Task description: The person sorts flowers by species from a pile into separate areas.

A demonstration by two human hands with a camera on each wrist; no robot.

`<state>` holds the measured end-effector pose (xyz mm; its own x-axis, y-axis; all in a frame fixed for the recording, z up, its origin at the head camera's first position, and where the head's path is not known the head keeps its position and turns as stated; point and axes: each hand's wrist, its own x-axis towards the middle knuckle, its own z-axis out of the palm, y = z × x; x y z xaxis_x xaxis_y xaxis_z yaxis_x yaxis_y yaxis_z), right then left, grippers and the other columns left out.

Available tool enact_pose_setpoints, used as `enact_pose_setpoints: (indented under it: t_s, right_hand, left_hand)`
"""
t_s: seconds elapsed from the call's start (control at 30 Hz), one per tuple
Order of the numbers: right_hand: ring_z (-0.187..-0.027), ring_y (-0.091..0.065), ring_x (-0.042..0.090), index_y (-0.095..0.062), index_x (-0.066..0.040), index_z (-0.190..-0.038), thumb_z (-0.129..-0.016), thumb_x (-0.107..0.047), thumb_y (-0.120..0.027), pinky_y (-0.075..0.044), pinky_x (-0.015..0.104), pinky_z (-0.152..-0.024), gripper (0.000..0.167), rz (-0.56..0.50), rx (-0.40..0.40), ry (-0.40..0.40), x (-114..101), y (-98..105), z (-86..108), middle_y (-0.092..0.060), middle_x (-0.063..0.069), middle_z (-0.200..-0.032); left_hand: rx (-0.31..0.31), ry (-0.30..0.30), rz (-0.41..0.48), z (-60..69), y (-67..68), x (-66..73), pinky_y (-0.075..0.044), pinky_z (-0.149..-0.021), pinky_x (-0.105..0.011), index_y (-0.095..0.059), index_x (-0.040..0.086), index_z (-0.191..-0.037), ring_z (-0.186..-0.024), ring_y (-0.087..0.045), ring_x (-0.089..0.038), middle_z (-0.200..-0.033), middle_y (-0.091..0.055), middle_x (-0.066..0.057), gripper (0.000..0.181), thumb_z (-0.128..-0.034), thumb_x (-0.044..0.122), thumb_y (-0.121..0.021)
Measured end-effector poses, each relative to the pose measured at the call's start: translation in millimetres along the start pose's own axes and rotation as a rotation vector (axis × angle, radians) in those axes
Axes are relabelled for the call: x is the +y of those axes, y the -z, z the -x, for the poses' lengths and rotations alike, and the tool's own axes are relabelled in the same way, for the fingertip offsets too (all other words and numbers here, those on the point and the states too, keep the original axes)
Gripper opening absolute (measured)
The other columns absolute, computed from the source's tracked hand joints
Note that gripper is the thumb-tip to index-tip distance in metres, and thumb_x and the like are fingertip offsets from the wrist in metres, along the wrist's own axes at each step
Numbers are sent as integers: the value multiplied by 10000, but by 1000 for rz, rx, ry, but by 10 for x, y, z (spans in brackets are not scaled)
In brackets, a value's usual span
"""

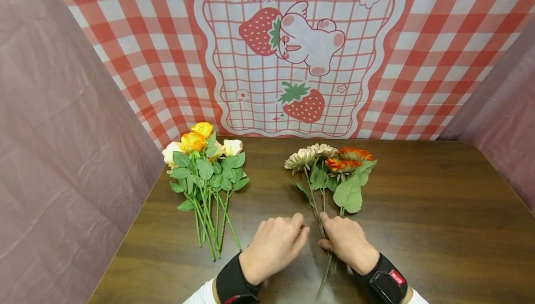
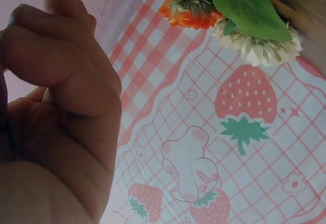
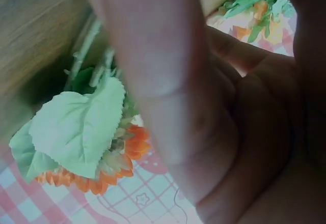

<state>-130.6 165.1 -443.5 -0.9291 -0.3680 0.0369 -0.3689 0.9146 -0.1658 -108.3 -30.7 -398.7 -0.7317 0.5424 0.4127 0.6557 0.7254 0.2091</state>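
On the right half of the table lies a bunch of artificial flowers: cream daisy-like blooms (image 1: 302,160) and orange ones (image 1: 350,155), with broad green leaves (image 1: 349,195). My right hand (image 1: 349,241) is over their thin stems (image 1: 327,267), thumb and fingers pinching them below the leaves. In the right wrist view its fingers (image 3: 163,81) hide most of the grip. Just left of these stems, my left hand (image 1: 276,243) hovers with loosely curled fingers and nothing in them. The left wrist view shows those bent fingers (image 2: 56,56) apart from the blooms.
A bunch of artificial roses, yellow (image 1: 193,142) and cream (image 1: 232,147), lies on the left of the brown wooden table (image 1: 439,220). A red-and-white checked cloth with strawberries (image 1: 304,106) hangs behind, and pinkish fabric (image 1: 62,132) flanks the table.
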Motion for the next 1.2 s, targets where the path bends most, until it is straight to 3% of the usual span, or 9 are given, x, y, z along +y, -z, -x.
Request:
enact_pose_setpoints:
  t_s: [0.43, 0.67, 0.8, 0.93, 1.07, 1.2]
  right_hand:
    - [-532, -577, 274, -529, -90, -890, -690, -260, -892, -455, 426, -436, 448, -23, 75, 75, -58, -65, -9, -546, 69, -603]
    - [-487, -561, 249, -515, -107, -853, -716, -334, -868, -428, 392, -394, 441, -7, 158, 141, -74, -122, -21, -512, 33, -568]
    - [-506, -576, 244, -576, -82, -933, -719, -371, -865, -440, 386, -406, 461, 3, 168, 131, -71, -131, -11, -536, 37, -586]
    - [-539, -597, 245, -606, -57, -1051, -718, -389, -867, -465, 393, -436, 538, -12, 131, 108, -72, -100, -3, -576, 47, -624]
    - [-555, -611, 252, -594, -55, -1062, -731, -393, -858, -479, 406, -454, 542, -32, 100, 95, -74, -76, -2, -591, 57, -636]
    - [-531, -602, 255, -558, -75, -987, -774, -388, -830, -484, 411, -450, 466, -39, 93, 65, -83, -55, 10, -569, 55, -603]
  left_hand:
    - [-29, 15, 33, -18, 17, -4, -239, -390, -187, -524, 152, -793, -436, -386, -39, -539, -413, 106, 208, -947, 201, -654]
    - [-31, 24, 20, -11, 14, -15, -251, -395, -193, -514, 158, -780, -447, -386, -42, -547, -434, 102, 222, -946, 211, -652]
    - [-42, 53, 29, -20, 19, -81, -291, -403, -198, -562, 149, -811, -457, -435, -46, -561, -495, 92, 170, -943, 202, -655]
    - [-34, 162, -43, -43, 38, -293, -375, -398, -258, -570, 109, -810, -459, -516, -125, -568, -546, 14, 179, -927, 195, -676]
    - [-22, 342, -204, -31, 43, -688, -451, -390, -377, -582, 33, -753, -468, -588, -275, -587, -599, -122, 179, -885, 104, -680]
    - [-119, 570, -232, 9, 29, -1106, -498, -437, -458, -641, -10, -730, -542, -639, -350, -663, -654, -189, 145, -872, 2, -622]
